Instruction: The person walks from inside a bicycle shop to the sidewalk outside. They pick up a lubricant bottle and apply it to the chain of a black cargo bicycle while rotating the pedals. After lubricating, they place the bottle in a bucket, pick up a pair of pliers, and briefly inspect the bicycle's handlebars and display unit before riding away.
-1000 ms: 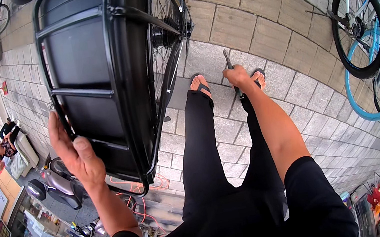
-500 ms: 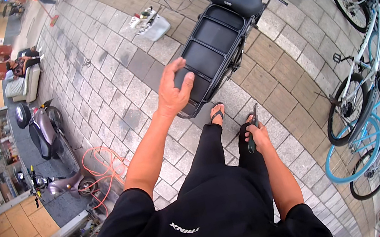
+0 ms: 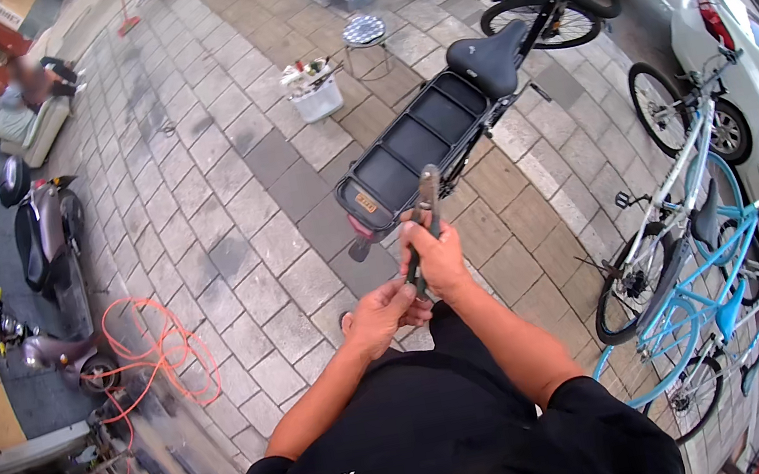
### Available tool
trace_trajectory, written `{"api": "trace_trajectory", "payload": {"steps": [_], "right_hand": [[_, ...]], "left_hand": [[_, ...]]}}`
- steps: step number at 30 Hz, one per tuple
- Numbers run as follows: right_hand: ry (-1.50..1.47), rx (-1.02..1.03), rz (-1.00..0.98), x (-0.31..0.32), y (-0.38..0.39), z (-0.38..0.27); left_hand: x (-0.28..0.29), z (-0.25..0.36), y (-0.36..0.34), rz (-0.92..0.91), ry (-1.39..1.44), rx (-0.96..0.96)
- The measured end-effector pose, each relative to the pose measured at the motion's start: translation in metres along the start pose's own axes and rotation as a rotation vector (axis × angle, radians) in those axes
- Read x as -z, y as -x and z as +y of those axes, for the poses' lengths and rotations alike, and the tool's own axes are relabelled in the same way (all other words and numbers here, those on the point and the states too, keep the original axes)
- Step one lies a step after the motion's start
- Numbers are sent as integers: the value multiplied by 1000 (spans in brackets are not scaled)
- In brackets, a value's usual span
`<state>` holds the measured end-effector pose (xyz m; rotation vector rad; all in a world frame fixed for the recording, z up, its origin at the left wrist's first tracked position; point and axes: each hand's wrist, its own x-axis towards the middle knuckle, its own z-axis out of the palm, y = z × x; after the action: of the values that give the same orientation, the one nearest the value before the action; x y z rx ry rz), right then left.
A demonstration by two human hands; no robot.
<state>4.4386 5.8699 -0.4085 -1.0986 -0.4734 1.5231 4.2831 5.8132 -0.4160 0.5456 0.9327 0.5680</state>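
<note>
In front of my body my right hand (image 3: 436, 252) is closed round a pair of pliers (image 3: 430, 189), whose jaws point up and away from me and whose dark green handles run down through the fist. My left hand (image 3: 384, 317) is beside it, its thumb and fingers pinched at the lower end of the handles. Just beyond the pliers stands a black bicycle (image 3: 439, 115) with a long flat rear rack, a black saddle (image 3: 486, 66) and a front basket. A red rear light (image 3: 366, 226) sits under the rack's near end.
A white bin of tools (image 3: 317, 101) and a round stool (image 3: 364, 32) stand left of the bicycle. Several parked bicycles (image 3: 694, 232) and a white car (image 3: 745, 61) are at right. An orange hose (image 3: 155, 348) lies coiled near a scooter (image 3: 51, 244) at left; a person sits on a sofa beyond.
My left hand has come down from above the rack to the pliers. My right hand has raised the pliers forward from beside my leg. The view has shifted, showing the whole bicycle.
</note>
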Motion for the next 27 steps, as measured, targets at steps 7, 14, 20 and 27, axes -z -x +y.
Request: {"api": "trace_trajectory", "payload": {"steps": [7,14,20,27], "right_hand": [[3,-78,-113,-143,-3,64],[141,-77,-204,-272,-15,141],[204,-72,-68,-305,-74,136],[170,-71,-80,-364,-152,165]], "left_hand": [[117,25,71,64,363,-58],[238,54,124,118,436,-171],[258,126,93,97,470,-154],[324,199,49,131,477,-95]]}}
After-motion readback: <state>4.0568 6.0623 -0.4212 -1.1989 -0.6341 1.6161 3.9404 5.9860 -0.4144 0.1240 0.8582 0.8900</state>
